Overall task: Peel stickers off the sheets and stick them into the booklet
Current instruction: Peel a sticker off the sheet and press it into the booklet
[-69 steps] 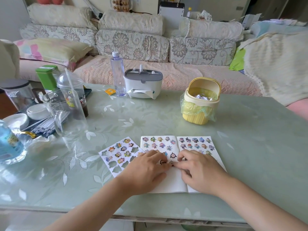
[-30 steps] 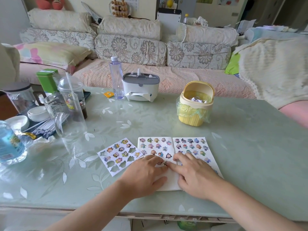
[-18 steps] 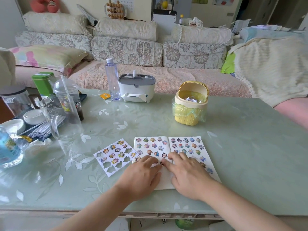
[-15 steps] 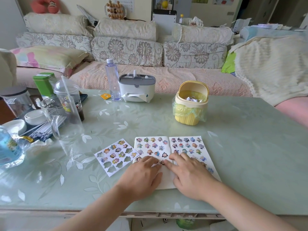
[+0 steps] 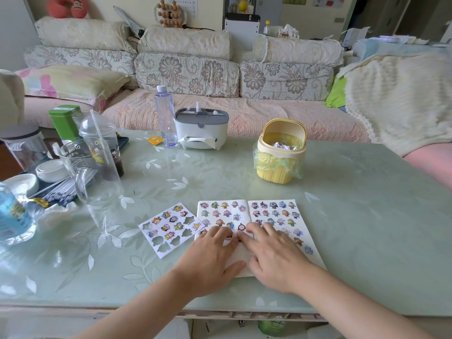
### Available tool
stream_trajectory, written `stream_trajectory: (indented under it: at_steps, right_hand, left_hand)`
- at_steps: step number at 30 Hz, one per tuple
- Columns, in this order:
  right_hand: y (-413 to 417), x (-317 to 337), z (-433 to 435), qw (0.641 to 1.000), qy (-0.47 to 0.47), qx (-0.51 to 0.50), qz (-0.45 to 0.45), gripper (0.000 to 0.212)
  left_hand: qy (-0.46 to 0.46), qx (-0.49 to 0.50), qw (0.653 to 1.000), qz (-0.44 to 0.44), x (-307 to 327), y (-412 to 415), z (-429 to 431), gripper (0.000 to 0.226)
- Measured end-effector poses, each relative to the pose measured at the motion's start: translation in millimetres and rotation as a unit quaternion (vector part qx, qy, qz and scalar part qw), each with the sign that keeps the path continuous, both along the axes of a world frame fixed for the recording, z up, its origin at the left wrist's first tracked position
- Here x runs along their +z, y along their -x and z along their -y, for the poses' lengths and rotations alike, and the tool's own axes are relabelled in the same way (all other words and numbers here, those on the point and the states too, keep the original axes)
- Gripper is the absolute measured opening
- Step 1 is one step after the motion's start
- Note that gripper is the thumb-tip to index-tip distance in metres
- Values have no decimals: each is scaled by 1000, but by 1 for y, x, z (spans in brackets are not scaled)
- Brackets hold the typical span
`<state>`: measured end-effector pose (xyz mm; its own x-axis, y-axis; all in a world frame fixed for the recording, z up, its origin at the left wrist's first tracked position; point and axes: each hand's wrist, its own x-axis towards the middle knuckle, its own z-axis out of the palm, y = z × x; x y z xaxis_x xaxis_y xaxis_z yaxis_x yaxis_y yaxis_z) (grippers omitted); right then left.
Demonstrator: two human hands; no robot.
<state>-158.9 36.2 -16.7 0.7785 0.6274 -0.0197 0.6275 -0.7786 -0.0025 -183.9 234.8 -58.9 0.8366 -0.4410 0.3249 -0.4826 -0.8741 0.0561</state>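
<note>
pressing is seen: left grip [image 5: 210,260] and right grip [image 5: 275,258] are laid flat, fingers straight, nothing clamped, on the open booklet [image 5: 247,211] on the counter [image 5: 354,216]. a sticker [image 5: 229,237] is pinned beneath them; judged thin, floppy, tacky, best taken by one edge.

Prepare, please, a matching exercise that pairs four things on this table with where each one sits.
Things:
1. sticker sheet
2. booklet
3. yellow bin
4. clear bottle

Places:
A. beneath the left hand and right hand
B. beside the tissue box, near the far edge of the table
C. beyond the booklet, lined with a plastic bag
D. flat, just left of the booklet, with empty cut-outs

Pairs: 1-D; 2-A; 3-C; 4-B.
</note>
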Motion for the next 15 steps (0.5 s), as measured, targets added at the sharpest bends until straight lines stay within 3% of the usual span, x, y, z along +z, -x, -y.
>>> stream_trajectory:
  at_steps: [6,12,15]
  right_hand:
    - [-2,-4,-3,1000,21,-2,11,62]
    - [10,4,6,999,35,4,3,63]
    - [10,5,9,1000,3,-1,-11,58]
  left_hand:
    - [22,-1,998,-54,6,6,-3,60]
    - [42,-7,999,2,4,4,0,45]
    - [54,-7,998,-19,4,2,-2,46]
